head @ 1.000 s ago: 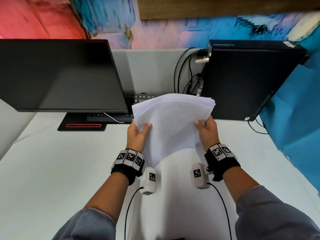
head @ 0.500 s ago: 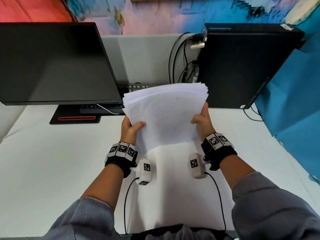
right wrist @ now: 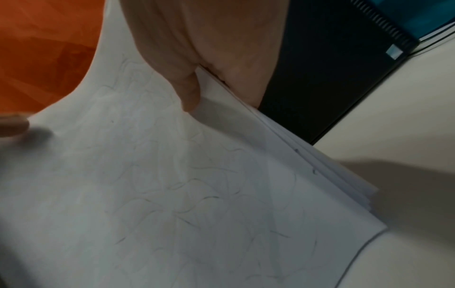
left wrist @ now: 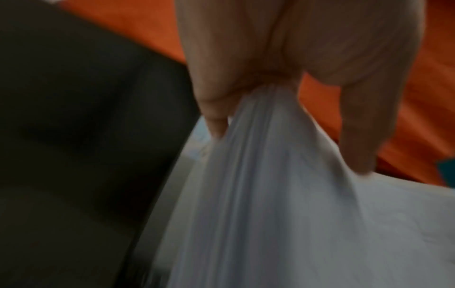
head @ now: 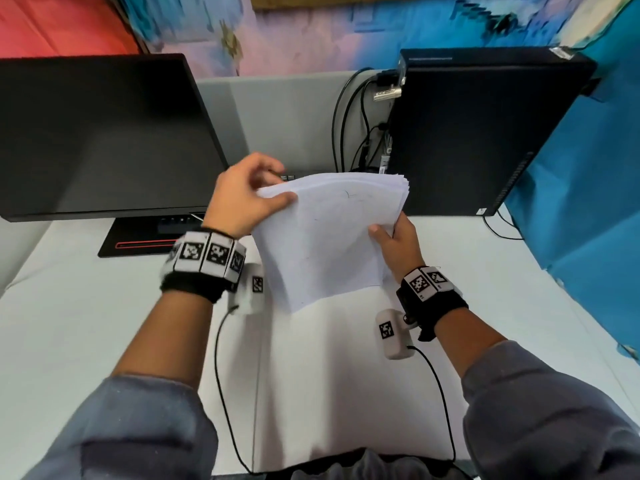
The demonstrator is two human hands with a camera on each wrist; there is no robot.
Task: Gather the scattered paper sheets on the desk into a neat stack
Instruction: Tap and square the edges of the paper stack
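Both hands' fingers (head: 277, 202) pinch the paper stack (head: 329, 237) above the white desk (head: 86, 323), between monitor (head: 97, 133) and computer tower (head: 478, 140).

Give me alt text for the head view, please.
Both hands hold a stack of white paper sheets upright above a white desk: the left hand pinches its top left corner, the right hand grips its right edge.

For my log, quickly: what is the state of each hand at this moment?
Left hand: closed, pinching the top left corner of the paper stack.
Right hand: closed, gripping the stack's right edge.
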